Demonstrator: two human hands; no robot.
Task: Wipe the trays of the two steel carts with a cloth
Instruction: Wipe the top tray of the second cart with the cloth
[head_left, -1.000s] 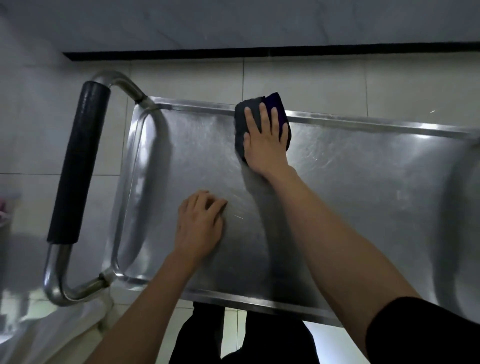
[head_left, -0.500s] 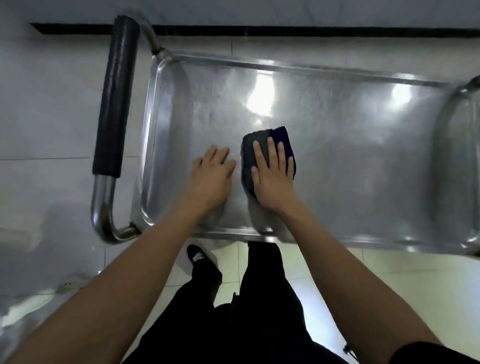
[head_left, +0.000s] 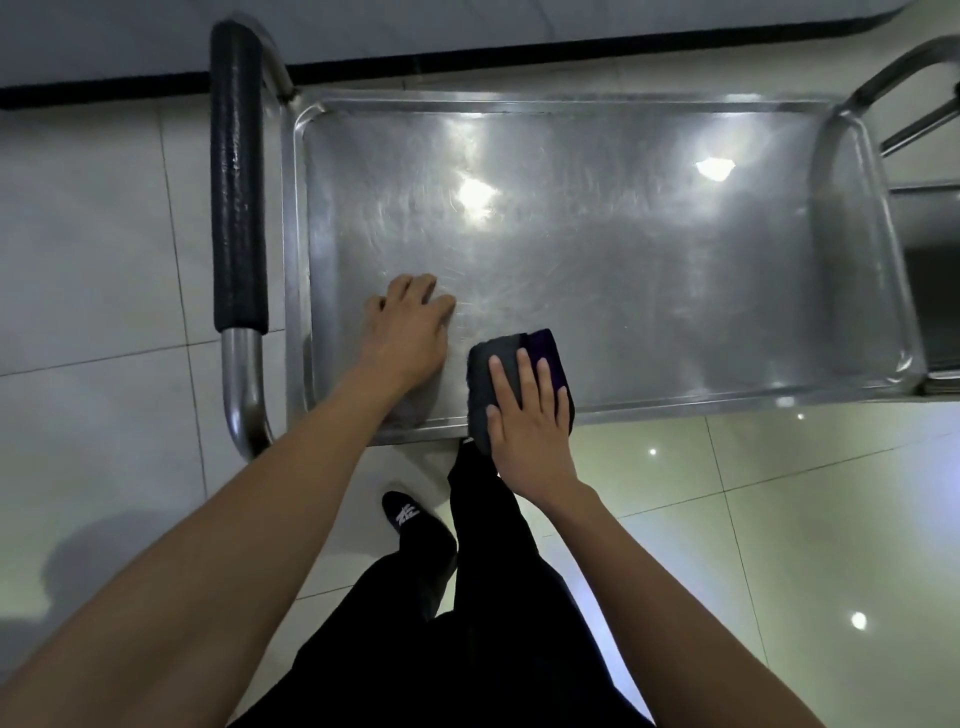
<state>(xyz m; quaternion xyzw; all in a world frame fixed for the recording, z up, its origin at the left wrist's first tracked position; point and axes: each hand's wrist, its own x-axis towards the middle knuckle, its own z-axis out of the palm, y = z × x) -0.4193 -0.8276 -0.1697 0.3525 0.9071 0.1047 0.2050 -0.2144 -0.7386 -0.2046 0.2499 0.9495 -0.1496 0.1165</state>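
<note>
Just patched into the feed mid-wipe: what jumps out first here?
The shiny steel tray fills the upper frame, glaring with light reflections. At its near edge the right hand presses a dark cloth flat, while the left hand rests on the tray beside it. A black-padded handle stands at left.

Likely a commercial kitchen or service area: a steel cart (head_left: 597, 249) with a padded handle (head_left: 236, 182) stands on glossy floor tiles (head_left: 779, 519).
</note>
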